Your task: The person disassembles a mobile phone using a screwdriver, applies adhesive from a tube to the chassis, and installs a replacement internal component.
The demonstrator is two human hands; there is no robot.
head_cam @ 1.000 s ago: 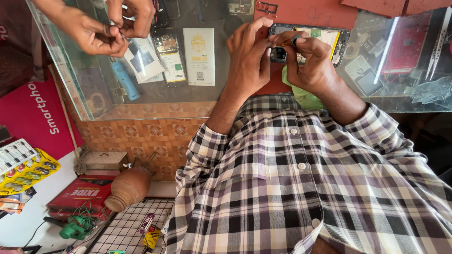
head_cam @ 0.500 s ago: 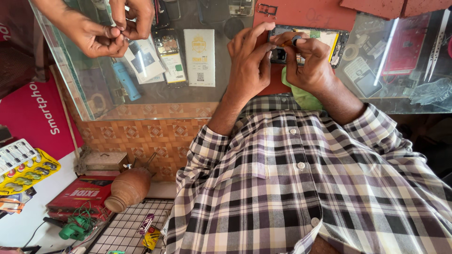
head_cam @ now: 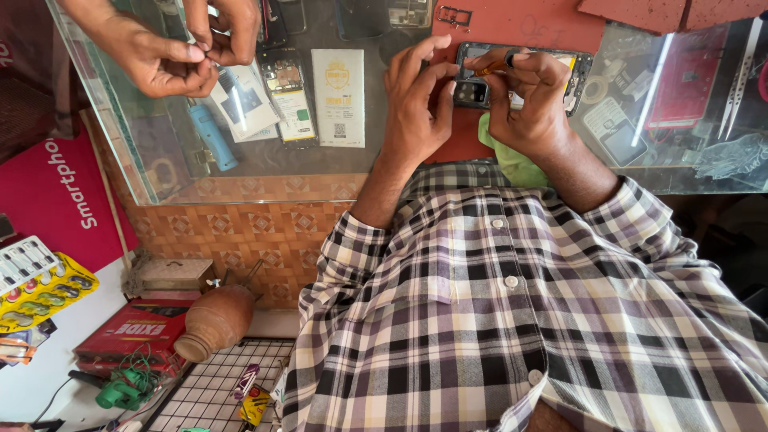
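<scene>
The opened phone [head_cam: 520,76], its back cover off, lies on a red mat [head_cam: 520,28] on the glass surface [head_cam: 336,172], right in front of the person in the checked shirt [head_cam: 512,320]. The left hand [head_cam: 416,108] sits at the phone's left edge, fingers curled together over the dark camera block [head_cam: 470,93] and touching it. The right hand [head_cam: 532,100] rests on the phone's middle, its fingers pinched shut on a thin orange-handled tool [head_cam: 494,69] whose tip lies on the phone's inside. Just below the phone, under the right wrist, a green cloth [head_cam: 512,164] shows. To the left of the phone, under the glass, lie a white flat pack [head_cam: 338,96] and a blue tool [head_cam: 212,136]. Further left of the phone, another person's two hands [head_cam: 180,52] are pressed together over the surface; what they hold is too small to tell. Well to the right of the phone, metal tweezers [head_cam: 740,76] lie on the glass.
</scene>
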